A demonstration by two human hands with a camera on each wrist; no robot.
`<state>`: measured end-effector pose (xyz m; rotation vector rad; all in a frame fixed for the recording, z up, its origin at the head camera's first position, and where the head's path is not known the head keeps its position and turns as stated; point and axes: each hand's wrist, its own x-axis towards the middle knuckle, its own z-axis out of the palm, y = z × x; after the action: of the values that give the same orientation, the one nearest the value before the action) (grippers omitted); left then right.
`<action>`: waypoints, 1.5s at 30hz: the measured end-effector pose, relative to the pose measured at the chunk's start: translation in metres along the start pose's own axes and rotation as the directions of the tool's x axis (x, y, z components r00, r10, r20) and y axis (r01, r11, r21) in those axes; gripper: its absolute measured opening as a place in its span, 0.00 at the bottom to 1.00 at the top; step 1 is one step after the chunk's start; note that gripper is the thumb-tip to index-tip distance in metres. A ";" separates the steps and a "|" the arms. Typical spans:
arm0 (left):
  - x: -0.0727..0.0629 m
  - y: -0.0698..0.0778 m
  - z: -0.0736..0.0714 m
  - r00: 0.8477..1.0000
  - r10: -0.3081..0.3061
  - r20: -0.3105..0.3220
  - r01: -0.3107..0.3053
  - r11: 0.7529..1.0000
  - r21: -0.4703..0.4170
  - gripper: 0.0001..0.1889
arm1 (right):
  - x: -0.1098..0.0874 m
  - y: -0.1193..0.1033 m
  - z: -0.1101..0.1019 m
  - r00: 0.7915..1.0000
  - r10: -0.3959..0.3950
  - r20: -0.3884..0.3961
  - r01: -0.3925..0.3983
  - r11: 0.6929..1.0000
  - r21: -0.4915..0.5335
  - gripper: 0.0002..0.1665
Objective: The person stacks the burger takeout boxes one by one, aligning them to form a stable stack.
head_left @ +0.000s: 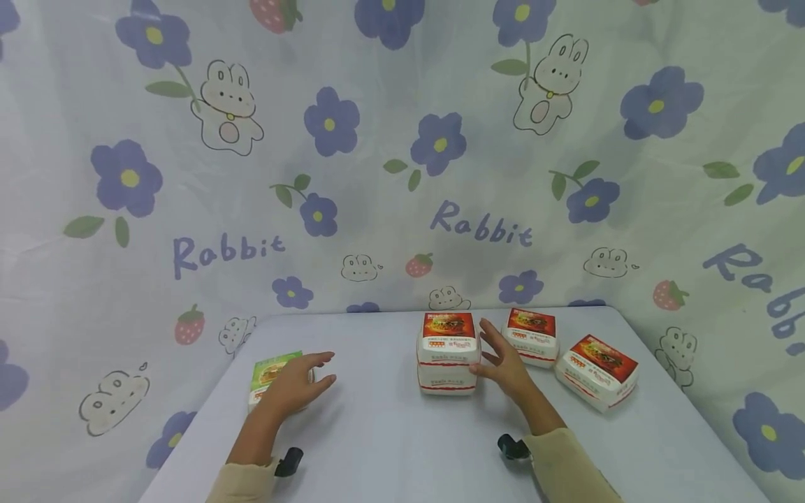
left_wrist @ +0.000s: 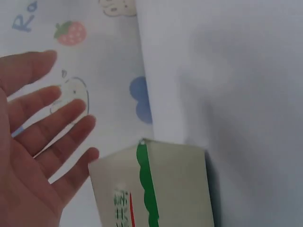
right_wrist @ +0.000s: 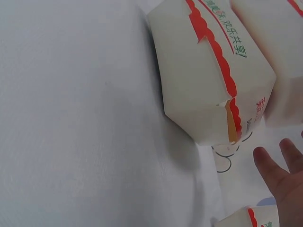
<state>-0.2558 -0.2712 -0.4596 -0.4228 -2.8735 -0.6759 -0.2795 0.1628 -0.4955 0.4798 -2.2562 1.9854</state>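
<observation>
Two white burger boxes with red printed lids stand stacked near the far edge of the table, the upper box [head_left: 449, 349] squarely on the lower box [head_left: 448, 381]. Beside the stack's right side is my right hand [head_left: 506, 365], fingers spread; its thumb tip overlaps the stack's edge in the head view. The right wrist view has those fingers [right_wrist: 268, 166] apart from the boxes, with nothing held. My left hand [head_left: 293, 385] hovers by a green-lidded burger box [head_left: 269, 371] at the left, partly hiding it. In the left wrist view its fingers are extended beside that box [left_wrist: 180, 184].
Right of the stack sit two more red-lidded burger boxes, one box [head_left: 532, 338] near the back edge and another box [head_left: 597, 372] turned at an angle nearer the right edge. A patterned curtain [head_left: 377, 209] hangs behind the white table [head_left: 377, 447].
</observation>
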 end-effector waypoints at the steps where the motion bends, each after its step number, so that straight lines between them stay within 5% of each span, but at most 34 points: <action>1: -0.002 -0.001 -0.002 1.000 -0.004 -0.004 0.005 1.000 0.012 0.27 | 0.000 0.000 0.000 1.000 -0.008 -0.001 0.008 1.000 0.003 0.62; 12: -0.019 -0.038 -0.016 0.984 -0.164 -0.070 0.170 0.981 0.095 0.42 | 0.001 0.002 -0.002 0.999 -0.049 0.002 0.049 0.998 0.026 0.61; 19: -0.035 -0.064 -0.020 0.975 -0.172 -0.137 0.193 0.969 0.153 0.54 | 0.003 0.003 -0.001 0.999 -0.048 0.017 0.047 0.999 0.018 0.60; 22: -0.039 -0.070 -0.020 0.965 -0.242 -0.104 0.256 0.955 0.150 0.61 | 0.004 0.003 -0.001 0.999 -0.052 0.007 0.052 0.999 0.015 0.60; 26: -0.042 -0.077 -0.016 0.927 -0.376 0.012 0.373 0.923 0.097 0.68 | 0.003 0.002 0.001 0.999 -0.046 0.004 0.046 0.999 0.011 0.59; 29: -0.044 -0.078 -0.014 0.905 -0.420 0.075 0.416 0.907 0.060 0.70 | 0.003 0.001 0.002 0.999 -0.029 0.014 0.029 1.000 0.004 0.59; 45: -0.042 -0.069 -0.005 0.893 -0.430 0.131 0.434 0.901 -0.001 0.73 | 0.004 -0.001 0.000 1.000 -0.022 0.012 0.022 0.999 -0.031 0.59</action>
<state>-0.2367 -0.3429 -0.4930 0.1927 -3.1112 -0.7819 -0.2827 0.1625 -0.4931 0.5119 -2.2746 1.9388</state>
